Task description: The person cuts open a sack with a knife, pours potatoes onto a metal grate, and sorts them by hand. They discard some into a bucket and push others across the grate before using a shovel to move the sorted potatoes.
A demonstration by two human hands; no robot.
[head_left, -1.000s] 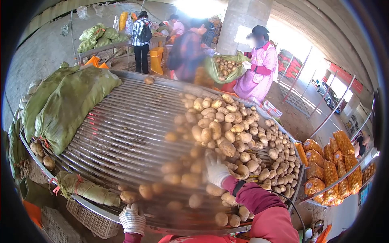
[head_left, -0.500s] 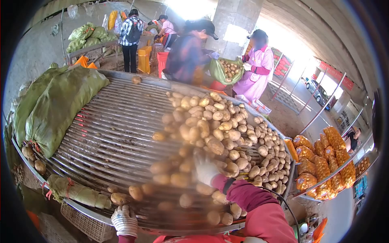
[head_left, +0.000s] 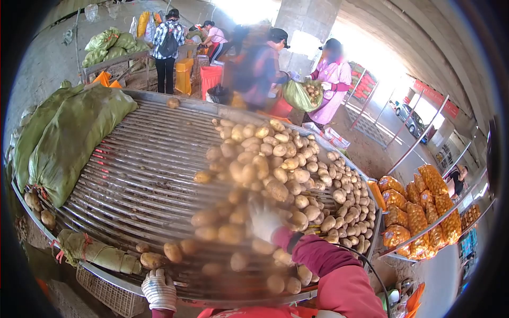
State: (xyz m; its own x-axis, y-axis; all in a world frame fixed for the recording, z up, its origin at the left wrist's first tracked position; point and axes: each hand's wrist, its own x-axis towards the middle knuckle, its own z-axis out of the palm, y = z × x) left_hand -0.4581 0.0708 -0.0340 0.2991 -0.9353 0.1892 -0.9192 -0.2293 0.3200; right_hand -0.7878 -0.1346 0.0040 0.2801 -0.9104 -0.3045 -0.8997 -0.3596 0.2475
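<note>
Washed-looking potatoes point(head_left: 275, 188) lie spread over the right half of a slatted metal sorting table point(head_left: 143, 159). My right hand point(head_left: 263, 218), in a white glove, is among them at mid-table, fingers stretched out against the potatoes; its outline is smeared. My left hand point(head_left: 159, 290), in a striped white glove, is at the near edge, fingers bent over the metal rim point(head_left: 124, 283). Just beyond its fingertips lies a single potato point(head_left: 152, 260). A rolled green sack point(head_left: 98, 252) tied with red string rests on the rim left of that hand.
Full green sacks point(head_left: 71, 140) lie on the table's far left. A plastic crate point(head_left: 111, 291) stands below the near edge. Orange net bags of potatoes point(head_left: 416, 212) are stacked at right. Across the table, two people handle an open green sack point(head_left: 301, 95) of potatoes.
The view has shifted slightly, moving the scene a little left. Both my hands keep nearly the same places. Across the table, the sack's mouth has tilted and the dark-clothed person has moved.
</note>
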